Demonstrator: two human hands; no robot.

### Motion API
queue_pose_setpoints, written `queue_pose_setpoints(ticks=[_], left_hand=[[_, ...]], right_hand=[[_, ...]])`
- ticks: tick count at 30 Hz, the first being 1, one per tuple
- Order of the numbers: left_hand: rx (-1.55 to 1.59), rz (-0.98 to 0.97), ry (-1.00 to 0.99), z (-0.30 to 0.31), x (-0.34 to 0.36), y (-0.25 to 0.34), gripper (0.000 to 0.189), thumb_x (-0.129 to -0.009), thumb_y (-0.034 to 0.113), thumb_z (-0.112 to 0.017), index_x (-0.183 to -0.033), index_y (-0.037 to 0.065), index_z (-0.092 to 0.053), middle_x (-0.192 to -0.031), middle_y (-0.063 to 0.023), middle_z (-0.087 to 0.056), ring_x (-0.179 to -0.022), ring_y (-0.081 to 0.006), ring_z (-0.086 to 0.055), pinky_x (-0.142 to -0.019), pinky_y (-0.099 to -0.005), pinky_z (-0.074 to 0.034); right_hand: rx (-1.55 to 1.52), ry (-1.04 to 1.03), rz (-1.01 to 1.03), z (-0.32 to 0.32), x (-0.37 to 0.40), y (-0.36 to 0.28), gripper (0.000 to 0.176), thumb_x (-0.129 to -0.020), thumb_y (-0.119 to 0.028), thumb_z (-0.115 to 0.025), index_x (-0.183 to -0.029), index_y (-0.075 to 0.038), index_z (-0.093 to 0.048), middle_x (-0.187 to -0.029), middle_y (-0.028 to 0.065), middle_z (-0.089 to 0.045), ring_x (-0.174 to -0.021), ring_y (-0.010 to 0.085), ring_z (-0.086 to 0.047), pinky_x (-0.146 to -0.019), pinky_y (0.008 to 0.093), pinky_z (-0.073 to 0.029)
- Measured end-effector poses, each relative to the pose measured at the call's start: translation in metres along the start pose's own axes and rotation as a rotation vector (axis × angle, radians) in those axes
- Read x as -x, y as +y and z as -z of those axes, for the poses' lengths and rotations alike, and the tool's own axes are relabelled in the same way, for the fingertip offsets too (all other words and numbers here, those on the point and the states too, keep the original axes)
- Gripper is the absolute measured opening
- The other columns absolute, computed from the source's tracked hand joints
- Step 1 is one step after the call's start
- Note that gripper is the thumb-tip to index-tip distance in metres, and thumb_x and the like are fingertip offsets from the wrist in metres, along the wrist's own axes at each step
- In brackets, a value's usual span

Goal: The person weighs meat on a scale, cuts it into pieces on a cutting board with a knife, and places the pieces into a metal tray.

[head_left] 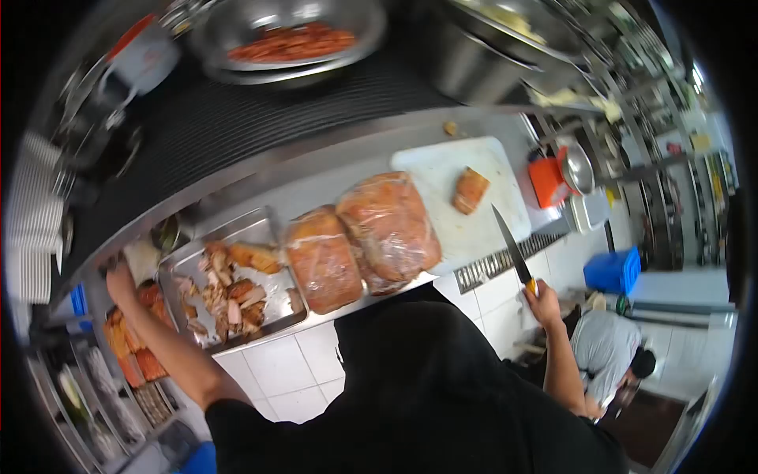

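My right hand (542, 302) is closed round the yellow handle of a long knife (512, 246), its blade pointing up toward a white cutting board (493, 225). A small browned piece of meat (471, 190) lies on that board. Two large wrapped slabs of meat, one bigger (392, 225) and one smaller (322, 259), sit left of it. Farther left, a metal tray (268, 320) holds chopped meat (229, 304). My left hand (120, 278) reaches past the tray to the counter's far left; its fingers are dark and too unclear to read.
Above the counter, a dark ribbed shelf (260, 130) carries a metal bowl of red strips (296, 43), a mug (142, 59) and a large pot (474, 67). An orange scale (546, 182) stands right of the board. At lower right, another person (606, 344) bends over.
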State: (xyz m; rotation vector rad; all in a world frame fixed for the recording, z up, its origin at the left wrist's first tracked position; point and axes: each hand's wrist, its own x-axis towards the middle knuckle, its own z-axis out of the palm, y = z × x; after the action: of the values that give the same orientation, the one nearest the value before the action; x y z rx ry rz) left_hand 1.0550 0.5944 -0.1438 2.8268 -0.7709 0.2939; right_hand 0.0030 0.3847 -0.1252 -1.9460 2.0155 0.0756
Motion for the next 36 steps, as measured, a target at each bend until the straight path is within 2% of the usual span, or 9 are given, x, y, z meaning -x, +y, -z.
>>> queue_pose_setpoints(ticks=[2, 6, 10, 13, 14, 19, 23, 30, 36], left_hand=[[0.294, 0.012, 0.125, 0.033, 0.052, 0.037, 0.059, -0.102, 0.054, -0.058, -0.12, 0.0, -0.071, -0.113, -0.0244, -0.073, -0.102, -0.0401, -0.071, -0.089, -0.0463, -0.054], [0.655, 0.009, 0.394, 0.068, 0.201, 0.221, 0.038, -0.103, 0.035, -0.066, -0.122, 0.002, -0.071, -0.107, -0.0112, -0.073, -0.094, -0.0226, -0.069, -0.086, -0.0361, -0.055], [0.918, -0.245, 0.037, 0.08, 0.342, 0.449, 0.033, -0.099, 0.02, -0.071, -0.127, 0.003, -0.067, -0.118, -0.013, -0.067, -0.106, -0.0231, -0.065, -0.094, -0.0369, -0.053], [0.952, -0.598, -0.384, 0.055, 0.41, 0.577, 0.05, -0.093, 0.027, -0.076, -0.134, 0.002, -0.063, -0.133, -0.0192, -0.064, -0.123, -0.0341, -0.062, -0.104, -0.0448, -0.05], [0.823, -0.723, -0.381, 0.052, 0.425, 0.611, 0.059, -0.092, 0.031, -0.077, -0.139, 0.001, -0.058, -0.136, -0.0209, -0.062, -0.127, -0.0369, -0.06, -0.106, -0.046, -0.049], [0.278, -0.778, -0.543, 0.012, 0.466, 0.736, 0.089, -0.083, 0.045, -0.081, -0.15, -0.001, -0.044, -0.138, -0.0251, -0.059, -0.132, -0.0404, -0.056, -0.111, -0.0449, -0.047], [0.001, -0.617, -0.768, -0.003, 0.463, 0.78, 0.091, -0.079, 0.048, -0.084, -0.147, -0.002, -0.049, -0.138, -0.021, -0.061, -0.131, -0.0314, -0.058, -0.109, -0.0408, -0.046], [1.267, -0.072, -1.466, -0.032, 0.469, 0.716, 0.054, -0.1, 0.025, -0.069, -0.142, -0.004, -0.054, -0.133, -0.0115, -0.066, -0.121, -0.0193, -0.063, -0.107, -0.0328, -0.047], [0.975, -0.239, -0.962, -0.034, 0.483, 0.684, 0.056, -0.098, 0.023, -0.068, -0.147, 0.001, -0.052, -0.143, -0.0164, -0.059, -0.133, -0.0251, -0.056, -0.112, -0.0383, -0.044]], right_hand=[[-0.076, -0.028, -0.024, -0.018, -0.003, 0.017, 0.036, -0.097, -0.032, -0.071, -0.106, 0.001, -0.062, -0.093, 0.0301, -0.069, -0.091, 0.0512, -0.066, -0.079, 0.0504, -0.052], [-0.268, -0.126, -0.03, -0.059, -0.013, 0.042, 0.033, -0.099, -0.03, -0.07, -0.112, 0.0, -0.064, -0.093, 0.0225, -0.072, -0.088, 0.0386, -0.07, -0.082, 0.0448, -0.053], [-0.501, -0.254, -0.023, -0.055, -0.035, 0.053, 0.031, -0.099, -0.029, -0.071, -0.112, -0.001, -0.066, -0.095, 0.0135, -0.073, -0.086, 0.0236, -0.067, -0.083, 0.0396, -0.054], [-0.462, -0.367, 0.067, -0.047, -0.065, 0.078, 0.031, -0.099, -0.03, -0.071, -0.111, -0.002, -0.066, -0.096, 0.015, -0.073, -0.087, 0.0257, -0.068, -0.083, 0.0395, -0.053], [-0.451, -0.363, 0.108, -0.031, -0.072, 0.074, 0.04, -0.097, -0.038, -0.072, -0.107, 0.0, -0.064, -0.096, 0.0266, -0.071, -0.092, 0.0446, -0.068, -0.083, 0.0473, -0.053], [-0.41, -0.412, 0.233, -0.009, -0.101, 0.085, 0.046, -0.097, -0.043, -0.07, -0.111, 0.001, -0.062, -0.096, 0.0293, -0.07, -0.095, 0.0479, -0.068, -0.084, 0.051, -0.053], [-0.416, -0.436, 0.293, -0.017, -0.12, 0.099, 0.048, -0.097, -0.045, -0.069, -0.112, 0.0, -0.062, -0.095, 0.0293, -0.071, -0.094, 0.0479, -0.068, -0.083, 0.0513, -0.053], [-0.678, -0.434, 0.258, -0.02, -0.124, 0.109, 0.045, -0.099, -0.043, -0.069, -0.109, 0.001, -0.063, -0.098, 0.0292, -0.07, -0.097, 0.0467, -0.068, -0.084, 0.0483, -0.053], [-0.489, -0.422, 0.282, 0.017, -0.119, 0.077, 0.043, -0.101, -0.041, -0.065, -0.111, 0.001, -0.059, -0.095, 0.0294, -0.071, -0.095, 0.0484, -0.068, -0.082, 0.0532, -0.053]])
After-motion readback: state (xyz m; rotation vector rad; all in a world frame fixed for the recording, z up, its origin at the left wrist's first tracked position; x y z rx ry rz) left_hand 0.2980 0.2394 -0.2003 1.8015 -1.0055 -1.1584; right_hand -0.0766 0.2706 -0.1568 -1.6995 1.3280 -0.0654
